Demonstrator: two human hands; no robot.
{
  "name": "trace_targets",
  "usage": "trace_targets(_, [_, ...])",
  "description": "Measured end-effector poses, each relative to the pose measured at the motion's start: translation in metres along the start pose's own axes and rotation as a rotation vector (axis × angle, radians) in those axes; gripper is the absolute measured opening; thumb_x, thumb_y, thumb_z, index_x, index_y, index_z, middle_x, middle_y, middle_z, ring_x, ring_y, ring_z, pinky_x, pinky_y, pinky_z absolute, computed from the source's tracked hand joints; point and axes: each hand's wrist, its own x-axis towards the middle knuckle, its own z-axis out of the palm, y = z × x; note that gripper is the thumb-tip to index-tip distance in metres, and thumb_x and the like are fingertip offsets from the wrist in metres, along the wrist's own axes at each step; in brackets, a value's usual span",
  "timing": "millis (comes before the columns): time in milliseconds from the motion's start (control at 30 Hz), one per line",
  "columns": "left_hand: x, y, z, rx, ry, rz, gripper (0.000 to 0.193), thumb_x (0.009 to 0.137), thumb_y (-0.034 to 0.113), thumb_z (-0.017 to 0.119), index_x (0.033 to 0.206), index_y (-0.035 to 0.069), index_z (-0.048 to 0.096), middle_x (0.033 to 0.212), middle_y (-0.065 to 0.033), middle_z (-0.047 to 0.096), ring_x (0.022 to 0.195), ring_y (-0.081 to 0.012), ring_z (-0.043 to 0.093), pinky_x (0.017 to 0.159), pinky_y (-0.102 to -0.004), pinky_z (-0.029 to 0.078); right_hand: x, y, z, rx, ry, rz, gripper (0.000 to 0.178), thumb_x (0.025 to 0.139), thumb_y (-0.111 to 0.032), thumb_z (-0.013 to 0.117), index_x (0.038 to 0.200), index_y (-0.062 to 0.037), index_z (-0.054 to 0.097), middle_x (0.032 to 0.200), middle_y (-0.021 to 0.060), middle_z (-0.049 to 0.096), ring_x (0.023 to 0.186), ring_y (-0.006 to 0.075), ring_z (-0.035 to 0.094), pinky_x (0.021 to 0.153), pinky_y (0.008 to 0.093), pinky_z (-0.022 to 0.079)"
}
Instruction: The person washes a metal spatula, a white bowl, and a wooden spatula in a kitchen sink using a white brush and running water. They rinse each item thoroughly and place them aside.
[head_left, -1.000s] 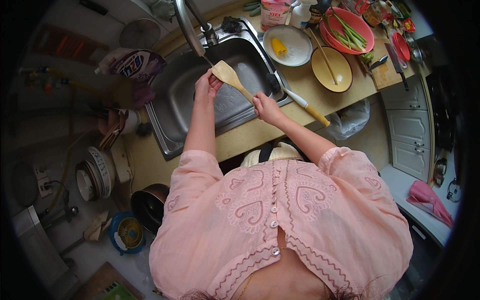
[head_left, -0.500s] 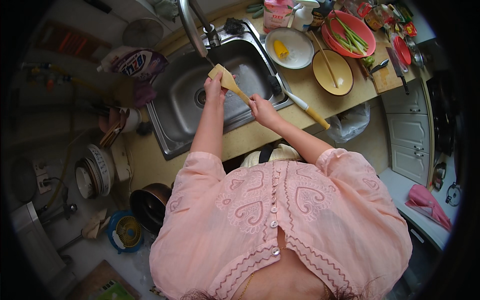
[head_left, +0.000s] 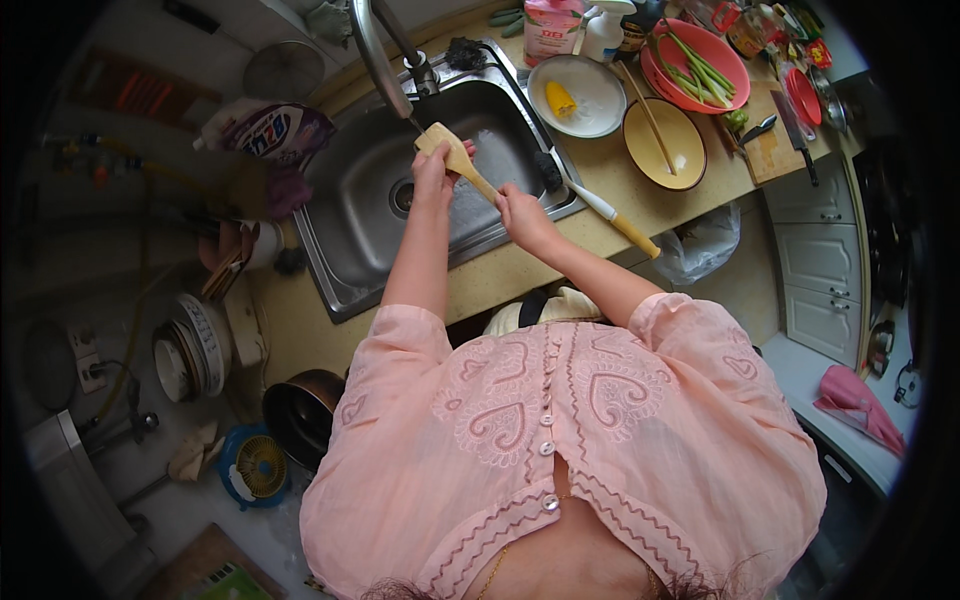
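Observation:
Over the steel sink (head_left: 345,215) I hold a wooden spatula (head_left: 477,182) under the faucet (head_left: 378,62), from which a thin stream of water runs. My left hand (head_left: 435,168) is wrapped round its broad head, some fingers showing past the far side. Gripping the handle end is my right hand (head_left: 523,214), its fingers closed. The spatula slants from upper left to lower right. To the right of my right hand, a brush (head_left: 612,214) with a white and yellow handle lies across the sink's edge, its dark head over the rim.
Right of the sink stand a white bowl (head_left: 600,105) with a yellow pepper piece, a yellow bowl (head_left: 650,150) with chopsticks across it, and a red basin (head_left: 738,72) of green stalks. A knife (head_left: 795,130) lies on a cutting board (head_left: 770,160). Plates (head_left: 205,340) stand at the left.
The spatula's head and my left hand have shifted very slightly; the fingers show more beyond the head. Both hands keep their hold.

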Motion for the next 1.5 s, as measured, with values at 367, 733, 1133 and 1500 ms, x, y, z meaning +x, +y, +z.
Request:
trace_targets(367, [0.000, 0.010, -0.004, 0.060, -0.088, -0.067, 0.029, 0.085, -0.002, 0.041, 0.113, -0.008, 0.043, 0.108, -0.0224, 0.055, 0.098, -0.0319, 0.057, 0.086, -0.0400, 0.048, -0.004, 0.007, -0.009, 0.025, 0.027, -0.021, 0.019, 0.090, -0.018, 0.044, 0.089, 0.0008, 0.048, 0.072, 0.0244, 0.058, 0.072, 0.0421, 0.055, 0.064, 0.0475, 0.042])
trace_targets(733, [0.023, 0.000, -0.021, 0.071, 0.045, 0.019, 0.020, 0.086, 0.009, 0.049, 0.101, -0.003, 0.051, 0.092, -0.0125, 0.060, 0.077, -0.0257, 0.063, 0.066, -0.0398, 0.055, -0.003, 0.008, -0.008, 0.062, -0.010, -0.013, 0.020, 0.090, -0.019, 0.044, 0.092, 0.0012, 0.048, 0.076, 0.0251, 0.058, 0.074, 0.0428, 0.055, 0.065, 0.0482, 0.042])
trace_targets(1133, [0.019, -0.012, -0.021, -0.122, -0.051, 0.143, 0.024, 0.093, 0.017, 0.041, 0.107, -0.002, 0.046, 0.099, -0.0148, 0.056, 0.089, -0.0307, 0.058, 0.079, -0.0430, 0.049, -0.006, -0.002, -0.015, -0.172, 0.060, -0.140, 0.021, 0.089, -0.022, 0.045, 0.102, -0.0064, 0.046, 0.077, 0.0184, 0.058, 0.074, 0.0405, 0.056, 0.063, 0.0468, 0.044])
trace_targets(1500, [0.014, 0.000, -0.031, -0.016, 0.022, 0.020, 0.018, 0.085, 0.002, 0.049, 0.102, -0.001, 0.052, 0.098, -0.0152, 0.058, 0.088, -0.0266, 0.061, 0.076, -0.0395, 0.052, -0.005, -0.009, -0.026, 0.790, -0.514, 0.516, 0.028, 0.096, -0.030, 0.030, 0.099, -0.0094, 0.048, 0.061, -0.0064, 0.035, 0.048, 0.0034, 0.029, 0.042, 0.0185, 0.025])
